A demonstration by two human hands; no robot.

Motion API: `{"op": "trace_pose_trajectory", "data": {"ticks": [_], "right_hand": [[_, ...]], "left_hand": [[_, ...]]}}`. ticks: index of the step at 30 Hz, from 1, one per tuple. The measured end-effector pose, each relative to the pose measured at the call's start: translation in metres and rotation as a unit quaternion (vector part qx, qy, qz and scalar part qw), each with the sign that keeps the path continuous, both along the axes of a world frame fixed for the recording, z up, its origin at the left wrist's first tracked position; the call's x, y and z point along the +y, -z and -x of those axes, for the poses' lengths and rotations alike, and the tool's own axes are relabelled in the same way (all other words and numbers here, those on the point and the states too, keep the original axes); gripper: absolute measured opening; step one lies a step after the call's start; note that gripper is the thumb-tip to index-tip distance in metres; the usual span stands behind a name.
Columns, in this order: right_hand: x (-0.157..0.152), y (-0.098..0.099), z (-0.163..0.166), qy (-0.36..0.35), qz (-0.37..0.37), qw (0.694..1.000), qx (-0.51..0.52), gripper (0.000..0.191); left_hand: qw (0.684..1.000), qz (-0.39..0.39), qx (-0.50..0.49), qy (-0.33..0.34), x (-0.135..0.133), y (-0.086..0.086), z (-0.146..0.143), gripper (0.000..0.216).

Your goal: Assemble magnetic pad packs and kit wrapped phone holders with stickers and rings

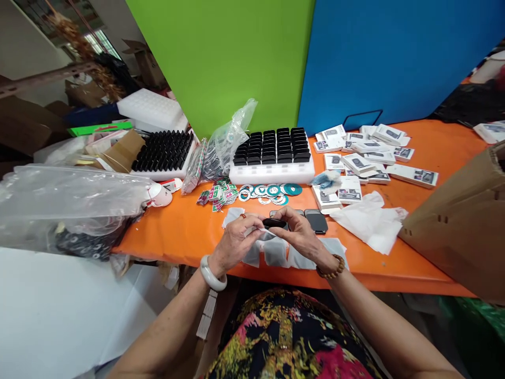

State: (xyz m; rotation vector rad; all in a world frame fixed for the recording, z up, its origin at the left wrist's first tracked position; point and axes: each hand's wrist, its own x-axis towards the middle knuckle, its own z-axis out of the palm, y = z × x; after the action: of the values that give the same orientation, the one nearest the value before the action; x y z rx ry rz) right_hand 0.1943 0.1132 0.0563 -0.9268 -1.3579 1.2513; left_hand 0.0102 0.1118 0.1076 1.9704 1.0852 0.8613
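Over the front of the table, my left hand (236, 239) pinches the edge of a thin translucent white sleeve (269, 233). Close against it, my right hand (302, 237) grips a small black rounded flat piece (275, 222); whether the piece is partly inside the sleeve I cannot tell. Beneath and in front of my hands lie more translucent sleeves (275, 252). Just beyond my right hand rest dark square flat pieces (316, 221), one partly covered by my fingers. A loose white sleeve (232, 215) lies beyond my left hand.
Round teal-and-white stickers (273, 190) and green-red cards (219, 195) lie past my hands. Behind them stands a white foam tray (272, 172) of black pieces. Printed white boxes (357, 164) are scattered right, near a tall cardboard box (457, 221). Plastic bags (79, 192) crowd the left.
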Motion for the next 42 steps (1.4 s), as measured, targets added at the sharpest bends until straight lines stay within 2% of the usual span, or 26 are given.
{"op": "trace_pose_trajectory", "data": {"ticks": [4,9,10,13,14,15,17,20,22,26,28,30,31,33,35,36,38,39,42], "right_hand": [[-0.006,-0.003,-0.006,0.004,-0.007,1.000,0.021,0.023],[-0.005,-0.016,-0.009,0.008,-0.047,0.997,-0.059,0.051],[-0.003,-0.018,-0.008,0.002,-0.055,0.995,-0.082,0.049],[0.002,-0.019,-0.002,-0.026,-0.051,0.992,-0.112,0.023],[0.004,-0.018,0.001,-0.028,-0.038,0.993,-0.105,0.025],[0.006,-0.016,0.003,-0.023,-0.020,0.996,-0.089,0.029],[0.009,-0.013,0.007,0.000,0.029,0.999,-0.035,0.033],[0.013,-0.010,0.013,0.015,0.106,0.993,0.058,0.035],[0.014,-0.008,0.016,0.005,0.140,0.985,0.101,0.038],[0.017,-0.003,0.025,-0.035,0.186,0.969,0.159,0.043],[0.019,-0.001,0.030,-0.052,0.209,0.962,0.168,0.044],[0.019,-0.001,0.032,-0.039,0.206,0.967,0.146,0.043],[0.018,-0.003,0.033,-0.010,0.184,0.976,0.119,0.042],[0.014,-0.010,0.033,0.096,0.092,0.990,0.035,0.036],[0.009,-0.017,0.032,0.191,-0.038,0.979,-0.062,0.034],[0.006,-0.020,0.031,0.200,-0.097,0.970,-0.103,0.035],[0.002,-0.019,0.031,0.134,-0.165,0.964,-0.160,0.033],[0.001,-0.016,0.032,0.079,-0.169,0.967,-0.175,0.032],[0.006,0.006,0.033,-0.042,-0.081,0.982,-0.167,0.030]], "left_hand": [[0.996,0.046,-0.069,-0.013,-0.001,-0.005,-0.007,0.008],[0.995,0.059,-0.080,-0.002,0.002,-0.012,-0.012,0.010],[0.995,0.060,-0.083,0.003,0.004,-0.013,-0.013,0.009],[0.995,0.051,-0.084,-0.008,0.008,-0.012,-0.012,0.010],[0.996,0.045,-0.081,-0.016,0.009,-0.011,-0.012,0.010],[0.996,0.031,-0.078,-0.034,0.008,-0.009,-0.012,0.010],[0.990,-0.035,-0.074,-0.111,0.004,-0.003,-0.011,0.008],[0.952,-0.167,-0.059,-0.251,-0.014,0.010,-0.014,0.008],[0.946,-0.177,-0.039,-0.267,-0.027,0.020,-0.017,0.012],[0.967,-0.039,-0.025,-0.252,-0.039,0.042,-0.019,0.028],[0.966,0.054,-0.047,-0.250,-0.037,0.051,-0.016,0.028],[0.960,0.145,-0.094,-0.222,-0.032,0.059,-0.011,0.022],[0.954,0.183,-0.122,-0.203,-0.029,0.062,-0.008,0.022],[0.940,0.234,-0.173,-0.178,-0.025,0.067,-0.003,0.025],[0.927,0.262,-0.210,-0.170,-0.023,0.070,0.001,0.029],[0.921,0.271,-0.223,-0.168,-0.022,0.071,0.002,0.031],[0.914,0.281,-0.240,-0.168,-0.020,0.072,0.004,0.032],[0.911,0.283,-0.247,-0.170,-0.019,0.072,0.004,0.033],[0.894,0.297,-0.285,-0.179,-0.013,0.075,0.004,0.036]]}}
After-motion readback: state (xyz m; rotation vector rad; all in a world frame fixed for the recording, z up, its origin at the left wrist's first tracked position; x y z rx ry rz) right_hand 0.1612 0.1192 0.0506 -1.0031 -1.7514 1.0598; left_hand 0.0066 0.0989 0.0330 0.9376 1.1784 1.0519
